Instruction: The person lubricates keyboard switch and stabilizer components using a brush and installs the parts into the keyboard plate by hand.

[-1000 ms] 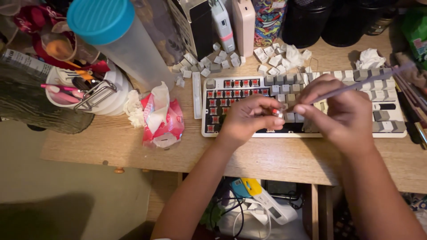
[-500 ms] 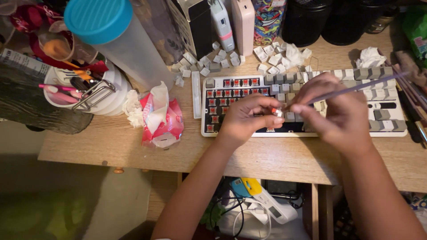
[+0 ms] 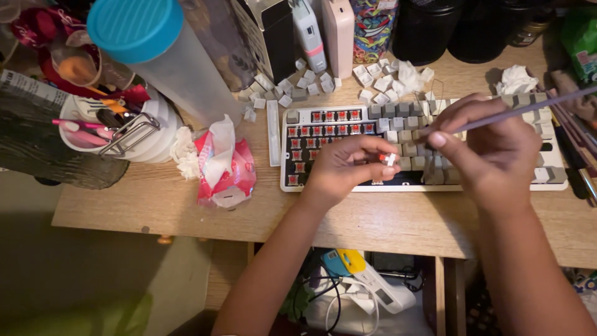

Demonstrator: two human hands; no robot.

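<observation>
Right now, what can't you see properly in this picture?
- Head view: the small red and white piece in the left hand is too small to identify.
- The thin purple stick in the right hand: its far end is cut off by the right edge.
- Keyboard: both hands hide its middle keys.

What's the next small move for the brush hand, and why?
Probably bring the brush tip down onto the switch. The left hand pinches it over the keyboard; the right hand holds the brush just above it, apart.
</observation>
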